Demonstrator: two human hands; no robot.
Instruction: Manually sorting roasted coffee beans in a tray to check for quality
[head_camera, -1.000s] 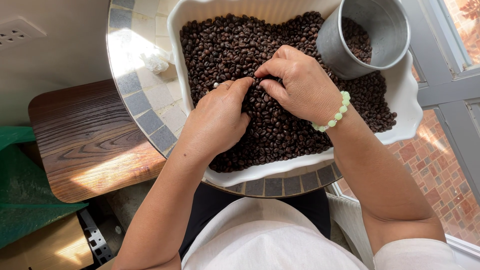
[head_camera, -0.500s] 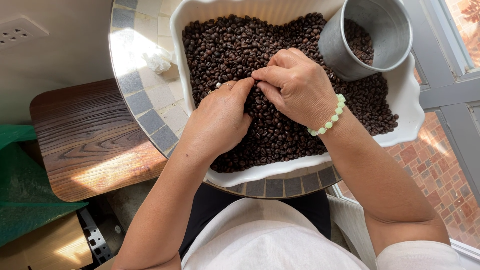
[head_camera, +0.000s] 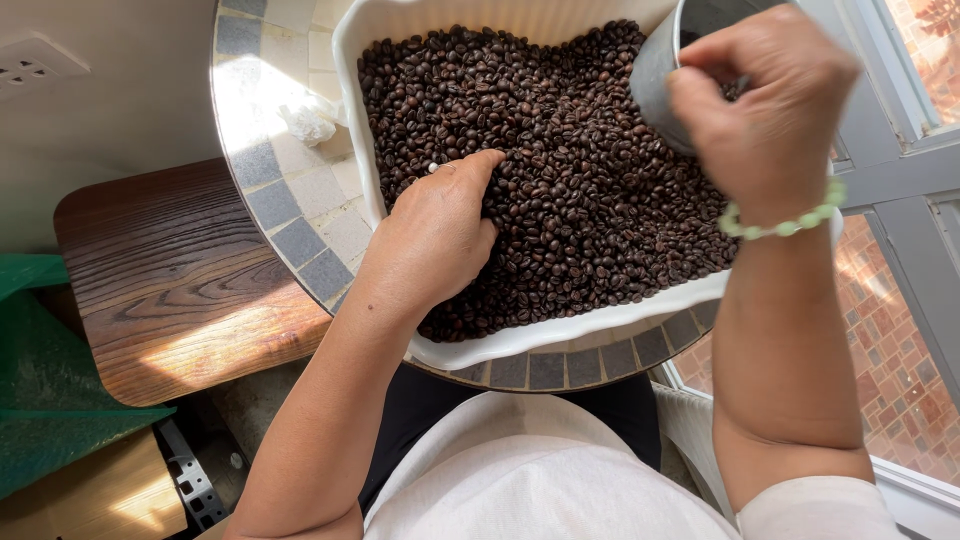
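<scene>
Sorting step: my left hand rests curled in coffee beans; right hand pinched narrow over metal cup, contents unseen; release next.

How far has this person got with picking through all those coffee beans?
Not far, by the look of it. The white dish is heaped with coffee beans; in the earlier views the grey metal cup held only a few. The right hand, pinched shut, has risen from the beans to the cup's mouth, while the left hand rests in the pile. Most beans remain in the dish.

Matt metal cup, glossy ceramic dish
</scene>
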